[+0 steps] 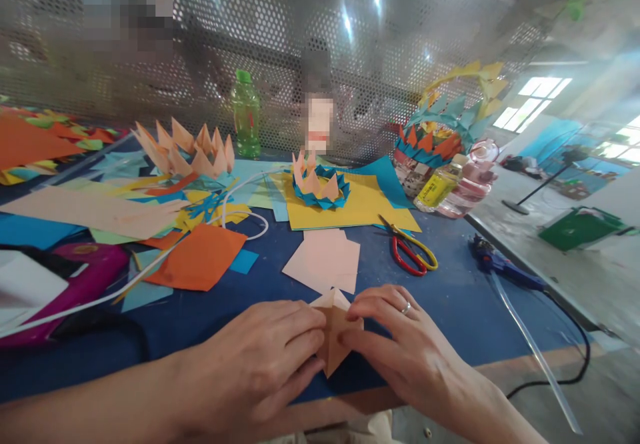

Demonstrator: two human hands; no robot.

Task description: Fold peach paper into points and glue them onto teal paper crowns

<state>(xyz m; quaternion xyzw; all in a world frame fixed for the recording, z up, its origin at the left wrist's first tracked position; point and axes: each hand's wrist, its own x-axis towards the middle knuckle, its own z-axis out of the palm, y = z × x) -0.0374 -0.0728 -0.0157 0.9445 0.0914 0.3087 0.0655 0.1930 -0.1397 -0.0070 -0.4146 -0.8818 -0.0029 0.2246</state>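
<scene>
Between my two hands is a small peach paper piece [334, 337] with folds in it, held near the table's front edge. My left hand [270, 347] pinches its left side, and the fingertips press on the paper. On the other side my right hand [395, 337], with a ring on one finger, grips the right edge between thumb and fingers. Just beyond lie a few flat pale pink paper squares [323, 261]. Farther back, a small blue and peach folded paper ring [321, 187] rests on yellow paper sheets [385, 201].
Red and yellow-handled scissors [413, 251] lie right of the squares. A blue glue gun [505, 264] sits at the right edge. Orange paper [203, 257], a white cord [150, 267] and a magenta bag [90, 277] occupy the left. Behind stand a green bottle [246, 117] and a paper basket [423, 154].
</scene>
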